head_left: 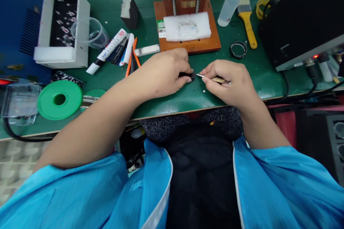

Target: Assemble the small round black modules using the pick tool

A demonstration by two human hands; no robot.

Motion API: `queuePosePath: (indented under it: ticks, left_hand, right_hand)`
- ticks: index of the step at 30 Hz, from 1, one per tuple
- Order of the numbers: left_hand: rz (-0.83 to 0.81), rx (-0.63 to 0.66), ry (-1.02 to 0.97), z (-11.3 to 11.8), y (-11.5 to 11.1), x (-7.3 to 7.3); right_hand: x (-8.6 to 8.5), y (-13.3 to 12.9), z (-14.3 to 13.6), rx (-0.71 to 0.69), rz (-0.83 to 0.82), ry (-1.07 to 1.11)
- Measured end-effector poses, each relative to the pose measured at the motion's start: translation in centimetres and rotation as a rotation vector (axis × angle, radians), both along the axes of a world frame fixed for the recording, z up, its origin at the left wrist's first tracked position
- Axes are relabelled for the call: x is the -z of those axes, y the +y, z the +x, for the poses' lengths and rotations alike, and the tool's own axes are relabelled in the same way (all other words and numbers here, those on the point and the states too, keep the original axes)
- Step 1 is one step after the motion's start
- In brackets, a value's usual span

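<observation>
Near the front of the green bench, my left hand (168, 73) is closed with thumb and fingertips on a small dark part (191, 76), most of it hidden by the fingers. To its right, my right hand (228, 78) grips a slim metal tool with a tan, gold-looking handle (219, 79). Its pale narrow tip (199, 75) points left at the dark part, very close to it; whether they touch I cannot tell. A tiny white ring-like piece (204, 91) lies on the bench just below my right fingertips.
Behind my hands stands an orange press (188, 46) with a white foam pad (185, 28). A black ring-shaped frame (238, 49), brush (248, 25) and squeeze bottle (229, 5) lie rightward. Leftward are a marker (110, 48), clear cup (96, 35), white box (83, 28) and green spool (48, 96).
</observation>
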State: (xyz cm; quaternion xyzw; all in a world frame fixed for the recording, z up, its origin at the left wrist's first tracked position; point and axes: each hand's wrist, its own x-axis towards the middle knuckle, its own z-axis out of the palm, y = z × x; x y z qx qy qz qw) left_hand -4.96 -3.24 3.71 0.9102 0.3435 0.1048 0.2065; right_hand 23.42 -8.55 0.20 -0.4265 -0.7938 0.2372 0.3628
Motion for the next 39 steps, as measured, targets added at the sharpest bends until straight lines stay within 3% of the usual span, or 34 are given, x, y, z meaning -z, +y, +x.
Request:
queuePosePath:
  ticks: [11, 17, 24, 29, 39]
  left_hand:
    - [0.023, 0.019, 0.024, -0.4, -0.1, 0.1]
    - [0.035, 0.064, 0.077, -0.1, -0.3, -0.8]
    - [0.047, -0.001, 0.114, 0.9, -0.9, -0.7]
    - [0.077, -0.031, 0.100, 1.5, -1.2, -0.2]
    - [0.097, -0.050, 0.143, 2.0, -1.7, -0.6]
  right_hand:
    - [-0.2, -0.2, 0.0, 0.018, -0.008, -0.015]
    - [0.1, -0.2, 0.3, -0.030, 0.009, 0.015]
    - [0.5, -0.1, 0.1, -0.032, 0.106, 0.030]
    - [0.7, -0.1, 0.2, -0.029, 0.120, 0.055]
    - [0.5, -0.3, 0.0, -0.003, 0.117, 0.092]
